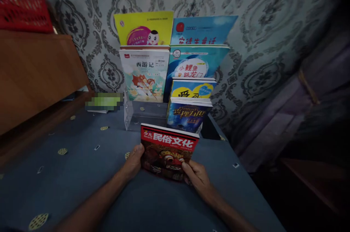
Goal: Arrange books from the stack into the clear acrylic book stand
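Note:
A red and dark book (166, 153) is held upright, tilted back, in front of a clear tiered stand (146, 122). My left hand (134, 159) grips its left edge, and my right hand (197, 177) holds the lower right edge with the thumb on the cover. Behind it, the stand bears a yellow-green book (144, 24), a blue book (203, 28), a white-covered book (144, 75), a teal book (197, 61), a yellow and blue book (193, 89) and dark blue books (188, 115). The stand's lower left tier shows bare.
On the blue patterned tablecloth (109, 166), a green book (104, 102), partly blurred, lies left of the stand. A wooden cabinet (38, 75) with a red basket (24, 2) on top is at the left. Patterned wallpaper is behind, and a curtain (287, 115) hangs at the right.

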